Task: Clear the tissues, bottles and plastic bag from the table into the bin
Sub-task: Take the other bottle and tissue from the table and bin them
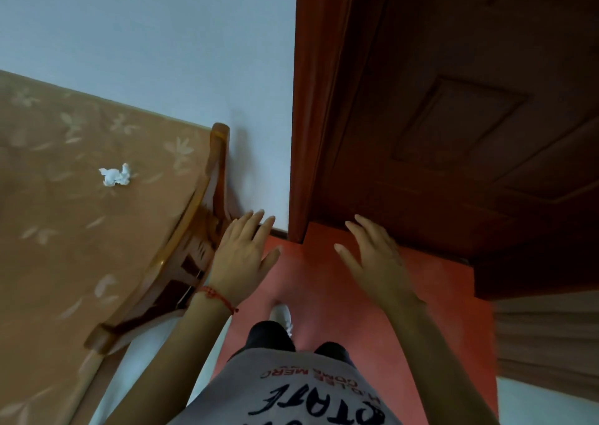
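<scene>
A crumpled white tissue [115, 175] lies on the tan flower-patterned surface [64, 230] at the left. My left hand [241, 256] is held out over the red floor, fingers spread and empty, beside the wooden end frame [197, 227] of that surface. My right hand [376, 259] is also spread and empty, raised in front of the dark wooden door. Both hands are well right of the tissue. No bottles, plastic bag or bin are in view.
A dark brown panelled door [453, 116] and its frame [311, 100] fill the right side. A pale wall [194, 52] stands ahead. The red floor [317, 295] runs between frame and door, with my white shoe [282, 316] on it.
</scene>
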Motion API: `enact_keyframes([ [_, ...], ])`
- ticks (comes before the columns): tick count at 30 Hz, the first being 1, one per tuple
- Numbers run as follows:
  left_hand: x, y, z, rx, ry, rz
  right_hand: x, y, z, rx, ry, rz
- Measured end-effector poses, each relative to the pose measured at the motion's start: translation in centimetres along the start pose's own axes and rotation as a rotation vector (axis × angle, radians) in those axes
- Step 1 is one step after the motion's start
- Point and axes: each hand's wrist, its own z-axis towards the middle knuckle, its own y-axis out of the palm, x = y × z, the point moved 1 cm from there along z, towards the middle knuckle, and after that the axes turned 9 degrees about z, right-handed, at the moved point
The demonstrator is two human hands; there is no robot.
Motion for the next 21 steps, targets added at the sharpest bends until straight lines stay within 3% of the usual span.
enact_keyframes([
  [15,-7.7,-4.6,5.5,0.163,-0.157,-0.071,-8.1,-0.1,11.9,-0.040,-0.224,-0.045],
  [21,-11.5,-5.5,3.8,0.208,-0.354,-0.082,-12.9,0.9,15.3,-0.083,-0.421,-0.016],
])
